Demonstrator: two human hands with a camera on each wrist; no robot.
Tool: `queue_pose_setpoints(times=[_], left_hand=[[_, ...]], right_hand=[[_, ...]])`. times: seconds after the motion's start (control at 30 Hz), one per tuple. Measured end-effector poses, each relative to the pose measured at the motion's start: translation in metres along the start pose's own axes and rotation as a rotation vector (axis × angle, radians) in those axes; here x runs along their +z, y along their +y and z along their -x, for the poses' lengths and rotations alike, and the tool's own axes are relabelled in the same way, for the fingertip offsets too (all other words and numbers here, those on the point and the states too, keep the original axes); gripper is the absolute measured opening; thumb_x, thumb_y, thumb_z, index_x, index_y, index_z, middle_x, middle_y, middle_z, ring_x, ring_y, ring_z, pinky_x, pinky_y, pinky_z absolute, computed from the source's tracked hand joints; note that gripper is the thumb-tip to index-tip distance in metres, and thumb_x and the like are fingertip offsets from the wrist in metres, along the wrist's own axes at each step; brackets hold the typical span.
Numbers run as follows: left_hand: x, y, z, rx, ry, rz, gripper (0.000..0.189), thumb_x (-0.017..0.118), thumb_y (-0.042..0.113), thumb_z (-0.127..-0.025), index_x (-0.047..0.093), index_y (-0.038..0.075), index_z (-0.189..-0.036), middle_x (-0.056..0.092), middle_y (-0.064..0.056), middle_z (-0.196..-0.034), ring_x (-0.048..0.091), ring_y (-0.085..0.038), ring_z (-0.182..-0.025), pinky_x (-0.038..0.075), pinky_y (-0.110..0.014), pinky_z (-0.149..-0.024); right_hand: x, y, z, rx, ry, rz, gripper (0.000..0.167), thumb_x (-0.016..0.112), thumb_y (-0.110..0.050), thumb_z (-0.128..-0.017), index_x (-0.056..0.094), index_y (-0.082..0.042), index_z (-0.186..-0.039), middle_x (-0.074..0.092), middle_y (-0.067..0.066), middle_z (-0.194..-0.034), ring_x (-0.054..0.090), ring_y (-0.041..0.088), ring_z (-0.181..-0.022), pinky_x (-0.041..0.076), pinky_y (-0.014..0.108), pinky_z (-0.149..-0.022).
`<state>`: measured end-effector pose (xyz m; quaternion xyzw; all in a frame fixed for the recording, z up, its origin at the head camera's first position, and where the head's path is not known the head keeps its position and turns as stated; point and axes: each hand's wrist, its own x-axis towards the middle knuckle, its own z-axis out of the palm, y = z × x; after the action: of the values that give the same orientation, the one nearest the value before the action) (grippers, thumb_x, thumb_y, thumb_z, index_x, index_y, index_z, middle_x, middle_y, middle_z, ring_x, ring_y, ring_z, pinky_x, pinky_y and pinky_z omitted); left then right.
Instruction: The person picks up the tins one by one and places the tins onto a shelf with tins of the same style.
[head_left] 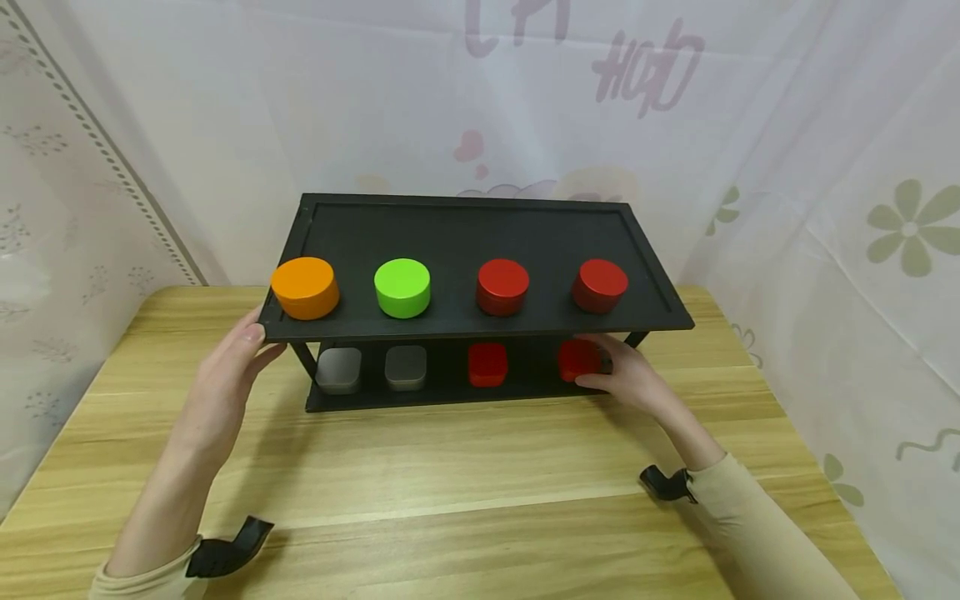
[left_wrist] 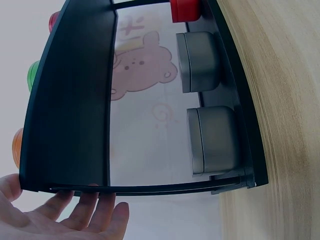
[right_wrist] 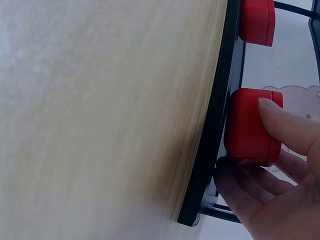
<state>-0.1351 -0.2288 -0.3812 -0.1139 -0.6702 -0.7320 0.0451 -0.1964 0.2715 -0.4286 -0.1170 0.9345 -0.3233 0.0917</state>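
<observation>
A black two-tier shelf (head_left: 465, 242) stands on the wooden table. My left hand (head_left: 222, 387) grips the left front corner of its upper board, thumb near the top edge and fingers by the side. On the lower board, my right hand (head_left: 630, 375) holds the rightmost red square tin (right_wrist: 250, 127), with the thumb on its lid side and the fingers around its outer side. The tin still stands at the board. Left of it is another red square tin (head_left: 487, 365), then two grey square tins (head_left: 406, 368), (left_wrist: 215, 140) towards the left end.
Along the upper board stand an orange round tin (head_left: 305, 288), a green round tin (head_left: 402, 288) and two red round tins (head_left: 502, 287), (head_left: 600, 286). A printed white curtain (head_left: 375, 100) hangs behind. The wooden table (head_left: 450, 500) extends in front.
</observation>
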Motion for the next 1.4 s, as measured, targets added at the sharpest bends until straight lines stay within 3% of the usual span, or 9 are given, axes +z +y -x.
queue_pose_setpoints(times=[0.6, 0.97, 1.4], left_hand=[[0.0005, 0.0004, -0.0001, -0.001, 0.010, 0.001, 0.044, 0.036, 0.020, -0.112, 0.048, 0.009, -0.153, 0.049, 0.003, -0.155, 0.042, -0.009, -0.141, 0.041, -0.015, -0.107], [0.0006, 0.0000, 0.0000, -0.002, 0.017, 0.007, 0.042, 0.038, 0.020, -0.112, 0.052, 0.011, -0.150, 0.052, 0.005, -0.153, 0.045, -0.007, -0.138, 0.041, -0.016, -0.106], [0.0006, 0.0002, 0.0002, 0.009, 0.005, -0.004, 0.044, 0.037, 0.021, -0.113, 0.047, 0.007, -0.153, 0.049, 0.005, -0.155, 0.043, -0.007, -0.139, 0.042, -0.015, -0.107]], right_hand=[[0.0022, 0.0017, -0.0042, 0.021, -0.011, 0.059, 0.067, 0.078, -0.025, -0.093, 0.049, -0.012, -0.151, 0.051, 0.022, -0.153, 0.056, 0.044, -0.132, 0.049, 0.060, -0.109], [0.0028, 0.0042, -0.0037, -0.011, -0.012, 0.065, 0.065, 0.076, -0.024, -0.094, 0.048, -0.010, -0.151, 0.053, 0.023, -0.149, 0.057, 0.044, -0.129, 0.050, 0.061, -0.106], [0.0025, 0.0047, -0.0036, -0.045, -0.020, 0.051, 0.064, 0.074, -0.021, -0.095, 0.047, -0.006, -0.152, 0.052, 0.025, -0.150, 0.056, 0.047, -0.131, 0.050, 0.062, -0.108]])
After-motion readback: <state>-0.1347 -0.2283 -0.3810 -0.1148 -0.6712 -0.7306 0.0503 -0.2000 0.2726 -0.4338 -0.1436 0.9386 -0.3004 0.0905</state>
